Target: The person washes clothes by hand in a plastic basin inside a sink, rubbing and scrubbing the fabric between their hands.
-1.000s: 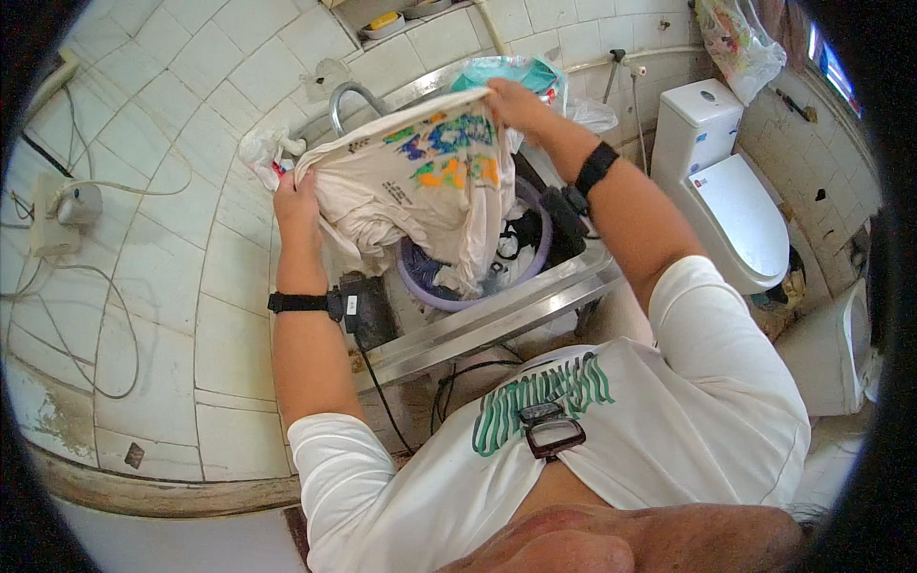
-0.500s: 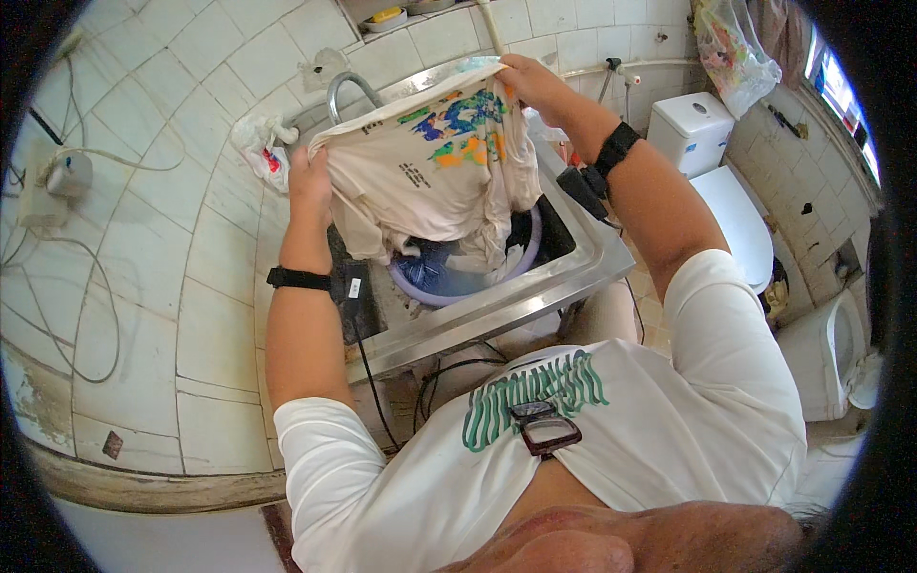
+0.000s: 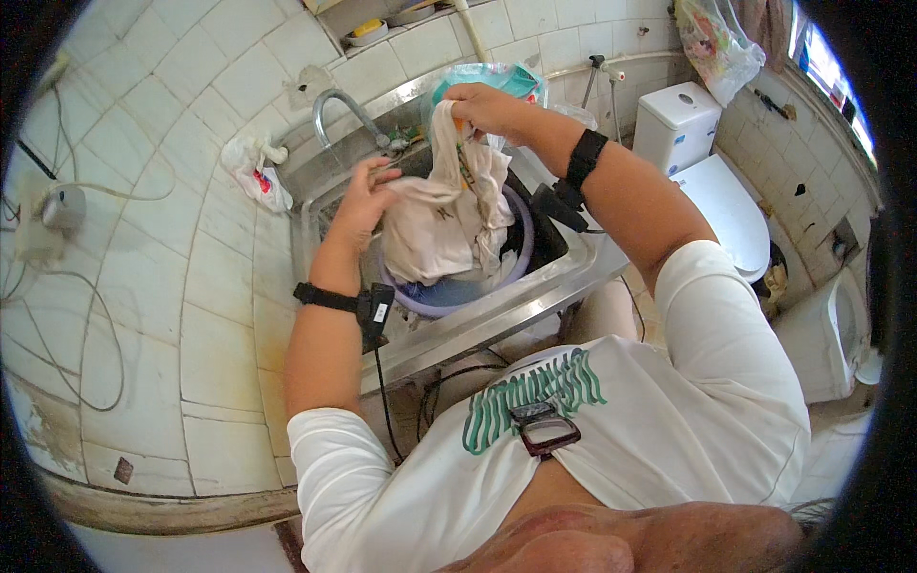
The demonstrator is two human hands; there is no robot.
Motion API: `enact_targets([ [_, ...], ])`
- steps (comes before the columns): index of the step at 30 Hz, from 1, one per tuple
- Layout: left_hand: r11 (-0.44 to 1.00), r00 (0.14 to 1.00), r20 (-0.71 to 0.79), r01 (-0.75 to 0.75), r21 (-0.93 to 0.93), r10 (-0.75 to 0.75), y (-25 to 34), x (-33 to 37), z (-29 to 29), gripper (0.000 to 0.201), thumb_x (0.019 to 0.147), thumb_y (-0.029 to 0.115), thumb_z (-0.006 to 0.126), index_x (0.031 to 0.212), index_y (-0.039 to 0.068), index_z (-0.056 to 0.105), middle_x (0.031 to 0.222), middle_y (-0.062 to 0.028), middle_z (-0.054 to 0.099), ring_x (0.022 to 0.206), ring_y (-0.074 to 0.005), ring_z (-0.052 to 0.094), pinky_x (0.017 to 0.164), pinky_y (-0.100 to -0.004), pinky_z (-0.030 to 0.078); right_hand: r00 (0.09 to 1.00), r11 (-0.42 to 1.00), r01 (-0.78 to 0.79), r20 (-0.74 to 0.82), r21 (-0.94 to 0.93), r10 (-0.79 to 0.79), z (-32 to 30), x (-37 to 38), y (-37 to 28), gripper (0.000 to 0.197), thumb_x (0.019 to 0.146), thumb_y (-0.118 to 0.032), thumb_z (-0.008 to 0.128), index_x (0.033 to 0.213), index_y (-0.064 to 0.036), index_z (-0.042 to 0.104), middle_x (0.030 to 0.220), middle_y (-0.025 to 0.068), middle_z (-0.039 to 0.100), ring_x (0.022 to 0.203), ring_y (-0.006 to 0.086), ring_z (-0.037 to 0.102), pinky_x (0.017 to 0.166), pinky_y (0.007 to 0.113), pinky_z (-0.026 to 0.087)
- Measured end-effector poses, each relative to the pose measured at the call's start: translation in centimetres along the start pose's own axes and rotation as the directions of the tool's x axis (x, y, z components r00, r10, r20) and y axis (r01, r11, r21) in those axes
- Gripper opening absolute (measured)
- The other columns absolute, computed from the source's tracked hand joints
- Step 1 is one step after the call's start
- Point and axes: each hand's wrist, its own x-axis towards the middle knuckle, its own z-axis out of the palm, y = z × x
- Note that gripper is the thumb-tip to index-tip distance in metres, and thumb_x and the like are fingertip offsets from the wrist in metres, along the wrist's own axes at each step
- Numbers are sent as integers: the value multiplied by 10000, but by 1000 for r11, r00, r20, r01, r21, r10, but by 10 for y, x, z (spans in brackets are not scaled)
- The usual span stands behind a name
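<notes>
The right hand (image 3: 482,103) is closed around the top of a cream-white garment (image 3: 444,224), pinching the bunched cloth between fingers and thumb and holding it up so that it hangs in a long twisted fold. The left hand (image 3: 361,196) grips the same garment lower down on its left side, fingers curled into the cloth near the faucet (image 3: 334,100). The lower end of the garment drops into a lilac plastic basin (image 3: 449,304), which sits inside a steel sink (image 3: 497,320) set against the tiled wall (a little blue cloth shows at the basin's bottom, under the pale fabric). Both wrists carry black straps with small devices, and a thin cable runs down from the left one. A teal bag (image 3: 497,78) lies just behind the right hand on the sink's far edge. A crumpled white plastic bag (image 3: 253,170) hangs on the wall to the left of the faucet. To the right of the sink stands a white toilet (image 3: 712,158), its lid down.
</notes>
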Motion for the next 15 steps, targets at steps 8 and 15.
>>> enact_targets([
  [8, 987, 964, 214, 159, 11, -158, -19, 11, 23, 406, 854, 171, 625, 1199, 11, 482, 1082, -101, 575, 950, -196, 565, 782, -346, 461, 930, 979, 188, 307, 73, -202, 43, 9, 1, 216, 781, -150, 581, 953, -22, 603, 883, 41, 595, 789, 147, 556, 746, 266, 448],
  [15, 924, 982, -110, 104, -369, -155, -28, 2, 15, 380, 898, 220, 574, 1212, 34, 469, 1101, -86, 581, 983, -224, 576, 816, -361, 474, 920, 773, 80, 345, -629, 185, 35, 4, 36, 486, 725, -298, 706, 1105, -31, 563, 1062, 140, 601, 983, 250, 565, 844, 340, 446],
])
